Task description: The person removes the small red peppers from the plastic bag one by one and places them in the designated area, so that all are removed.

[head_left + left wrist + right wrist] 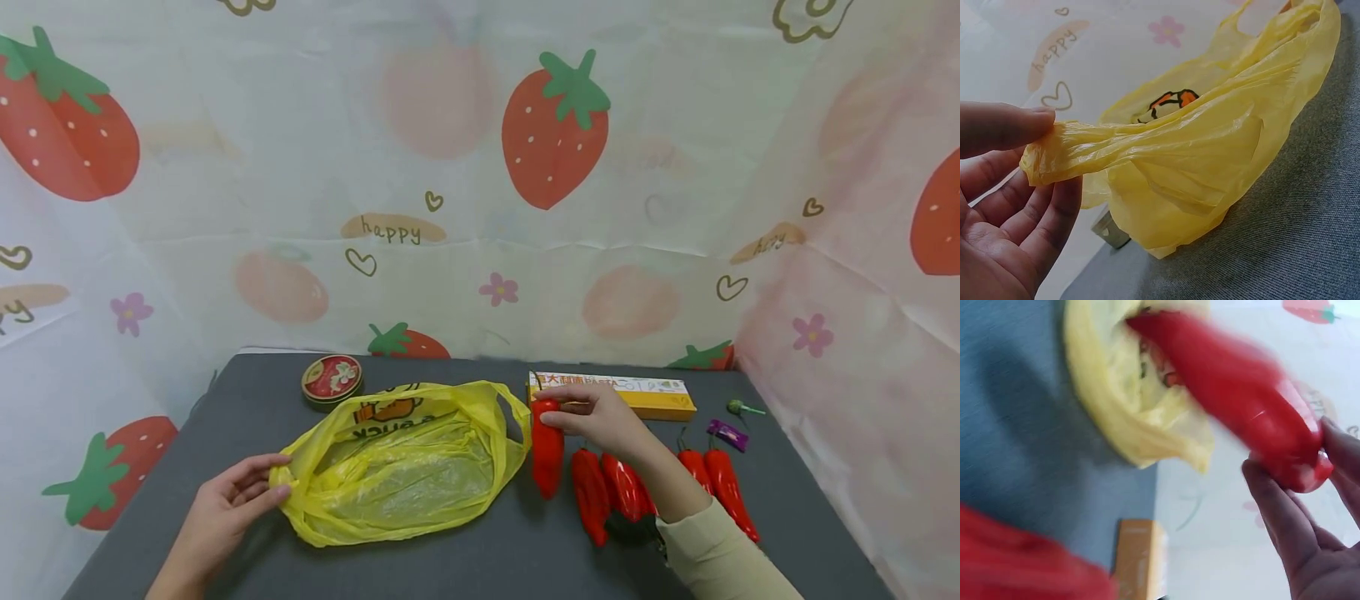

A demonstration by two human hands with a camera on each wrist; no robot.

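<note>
A yellow plastic bag (pixel 405 467) lies with its mouth spread wide, a printed picture showing on its far side. My left hand (pixel 232 504) pinches the bag's left handle between thumb and fingers, and the handle (pixel 1066 150) is bunched in the left wrist view. In my right hand (pixel 600 417) a red chili pepper (pixel 548 450) hangs tip down, gripped near its stem end, just beside the bag's right handle. The right wrist view shows this pepper (pixel 1235 394) overlapping the bag's opening.
Several more red peppers (pixel 591 496) lie to the right, some partly behind my right forearm. A yellow and white pasta box (pixel 660 404) stands at the back. Near it are a purple packet (pixel 727 435) and a small green item (pixel 738 407). A round red tin (pixel 332 379) sits back left.
</note>
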